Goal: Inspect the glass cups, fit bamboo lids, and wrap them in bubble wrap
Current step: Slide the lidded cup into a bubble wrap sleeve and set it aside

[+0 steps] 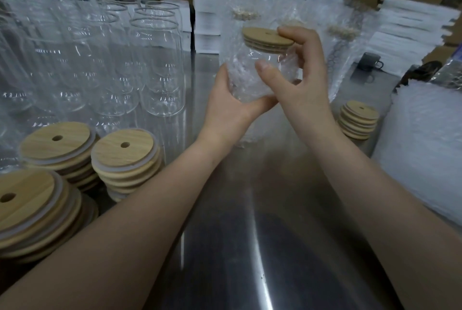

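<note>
Far left: three lid stacks [125,157] sit on the table [250,234], with rows of bare cups [155,67] standing behind them. Centre: the cup [261,55], its lid [266,37] fitted and bubble wrap [238,77] round its body, is held tilted above the table. The left hand [230,107] grips the base from below with curled fingers, and the right hand [302,77] grasps the upper part, thumb on the wall, fingertips at the lid's rim. Right: wrapped cups [342,42] stand behind, with a small lid stack [358,119] and a wrap pile [425,139] nearer.
</note>
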The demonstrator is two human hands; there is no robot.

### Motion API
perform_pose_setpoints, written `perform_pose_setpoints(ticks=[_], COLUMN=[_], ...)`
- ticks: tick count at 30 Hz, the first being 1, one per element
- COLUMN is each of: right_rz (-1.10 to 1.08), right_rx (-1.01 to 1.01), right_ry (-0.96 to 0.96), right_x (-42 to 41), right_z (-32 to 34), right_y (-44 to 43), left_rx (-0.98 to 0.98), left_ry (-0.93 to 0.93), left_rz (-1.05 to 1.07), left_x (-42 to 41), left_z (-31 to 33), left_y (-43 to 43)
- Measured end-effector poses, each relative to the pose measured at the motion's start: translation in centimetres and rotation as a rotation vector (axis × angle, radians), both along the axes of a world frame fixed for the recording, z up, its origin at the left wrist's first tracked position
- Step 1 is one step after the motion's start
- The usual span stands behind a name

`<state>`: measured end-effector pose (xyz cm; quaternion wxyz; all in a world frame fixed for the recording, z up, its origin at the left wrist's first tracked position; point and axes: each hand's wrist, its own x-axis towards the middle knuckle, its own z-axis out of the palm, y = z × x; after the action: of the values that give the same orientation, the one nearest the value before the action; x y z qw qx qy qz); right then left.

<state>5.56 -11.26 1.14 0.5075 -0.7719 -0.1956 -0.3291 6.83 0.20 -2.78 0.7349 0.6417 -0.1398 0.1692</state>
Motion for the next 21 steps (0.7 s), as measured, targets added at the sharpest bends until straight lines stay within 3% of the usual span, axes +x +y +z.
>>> perform_pose_setpoints(ticks=[4,9,16,21], right_rz=[0.003,0.043,0.181,0.171], right_rx=[0.060,0.358,0.811,0.534], right_ry=[0.041,0.101,0.122,0.365], right_x=[0.3,0.8,1.5,2.3], right_z=[0.3,0.6,1.4,0.6], right_y=[-0.3,-1.1,-2.3,-2.4], left_rx=[0.026,0.095,-0.110,-0.066], left_ry=[0.000,0.034,0.151,0.174], left_rz=[-0.031,-0.055,-0.111,-0.138], left_x=[0.2,0.3,0.3,0.4], left_z=[0.1,0.4,0.0,0.1], left_y=[0.4,0.6,1.0,1.2])
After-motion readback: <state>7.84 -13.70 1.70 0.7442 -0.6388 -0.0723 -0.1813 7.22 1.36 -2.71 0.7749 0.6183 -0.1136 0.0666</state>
